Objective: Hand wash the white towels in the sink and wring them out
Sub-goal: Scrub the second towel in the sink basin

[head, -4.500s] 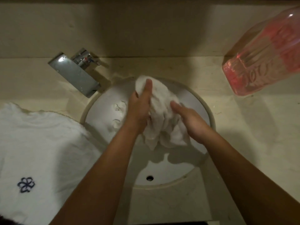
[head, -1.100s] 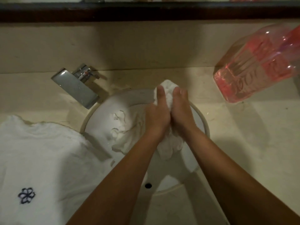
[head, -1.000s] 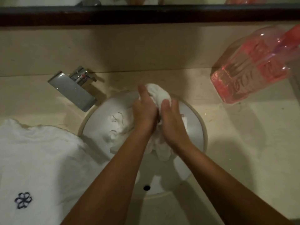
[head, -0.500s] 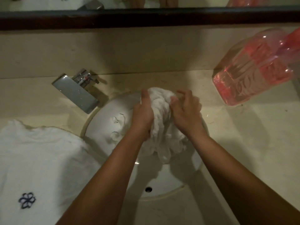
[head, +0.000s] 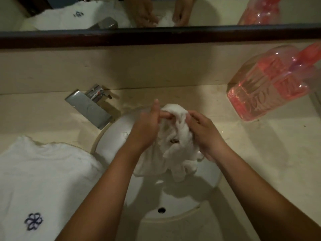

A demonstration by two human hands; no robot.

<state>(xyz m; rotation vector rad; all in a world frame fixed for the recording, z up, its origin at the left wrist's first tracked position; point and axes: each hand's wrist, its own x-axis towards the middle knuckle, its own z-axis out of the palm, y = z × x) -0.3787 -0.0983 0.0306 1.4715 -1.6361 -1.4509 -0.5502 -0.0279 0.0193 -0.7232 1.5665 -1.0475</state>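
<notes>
From the head view, the room is dim and yellowish. A beige stone desk [head: 260, 153] fills the frame, with a matching upstand behind it and, along the top edge, a dark-framed mirror [head: 52, 7] that reflects the hands, the cloth and the tap. The round white sink [head: 173, 202] is set into the desk at the centre, with its small overflow hole low in the frame. Above the bowl, the left grip [head: 147, 129] is curled closed round the upper left of a bunched white towel [head: 175, 136], with one digit pointing up toward the wall. The right grip [head: 205, 133] is closed on the towel's right side, its fingers dug into the folds. The cloth hangs between them, and its loose end dangles inside the bowl. A small dark mark shows on the towel's middle, but I cannot tell what it is. A flat chrome faucet [head: 90, 108] stands at the sink's upper left. A second towel [head: 43, 180] with a blue flower motif is spread on the desk at the lower left, its edge reaching the sink's rim. A pink transparent bottle [head: 271, 87] stands at the upper right, well apart from the bowl.
</notes>
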